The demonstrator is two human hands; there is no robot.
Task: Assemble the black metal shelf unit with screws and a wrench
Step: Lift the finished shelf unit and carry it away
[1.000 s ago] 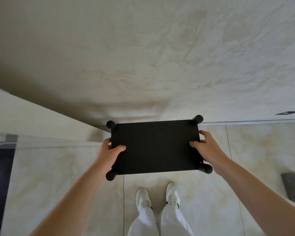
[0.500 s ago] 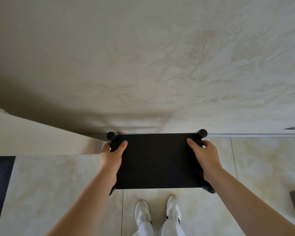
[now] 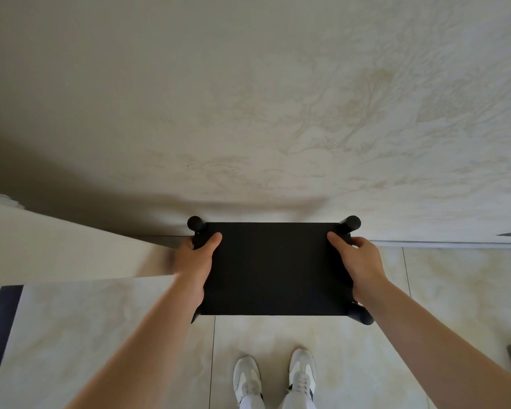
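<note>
Against the marbled wall [image 3: 278, 98], we see the black shelf unit [image 3: 273, 267] from above, its flat top panel facing us and round post ends at the corners. Left hand [image 3: 194, 264] grips the unit's left edge, thumb lying on the panel, fingers curled round the side. Right hand [image 3: 359, 265] grips the right edge likewise, thumb on top. Both grips closed on the shelf unit. Whether its feet touch the tiled floor [image 3: 278, 335] we cannot tell. White shoes [image 3: 275, 376] stand on the tiles just nearer us than the unit.
</note>
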